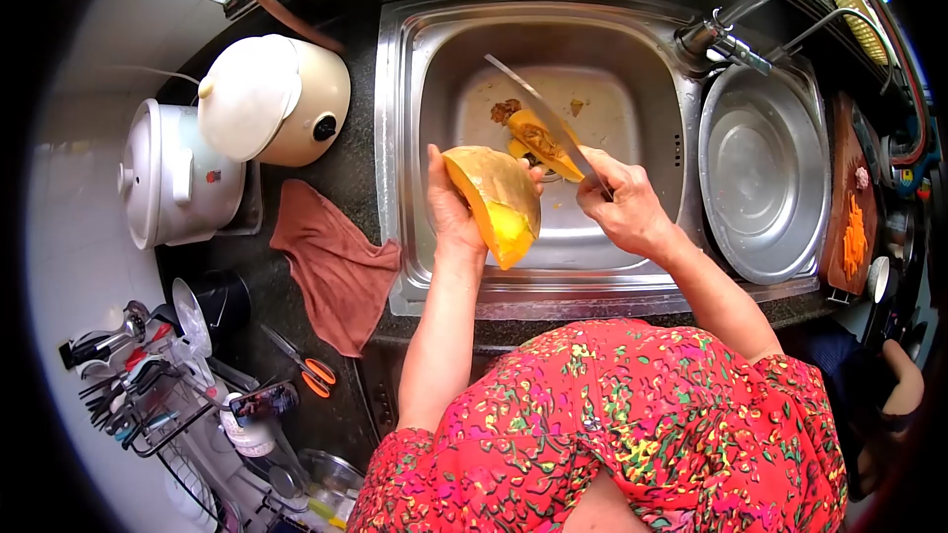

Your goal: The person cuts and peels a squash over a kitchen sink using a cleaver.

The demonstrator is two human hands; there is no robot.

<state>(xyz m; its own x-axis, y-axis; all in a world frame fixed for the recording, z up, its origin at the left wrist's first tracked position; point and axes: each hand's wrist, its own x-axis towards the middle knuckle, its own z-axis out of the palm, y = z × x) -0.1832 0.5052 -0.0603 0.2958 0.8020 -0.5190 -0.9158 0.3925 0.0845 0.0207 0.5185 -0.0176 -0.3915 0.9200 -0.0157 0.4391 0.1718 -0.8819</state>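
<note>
your left hand cupped under a pumpkin piece, your right clenched round a knife

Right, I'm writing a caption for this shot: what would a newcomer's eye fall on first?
Probably the orange-fleshed pumpkin piece in the left hand, over the left side of the sink, and the knife in the right hand. Then, I'd guess, the red flowered top at the bottom of the view and the reddish cloth left of the sink.

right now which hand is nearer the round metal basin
Right. Your right hand, on the knife, is left of the basin; your left hand, holding pumpkin, is farther left.
</note>
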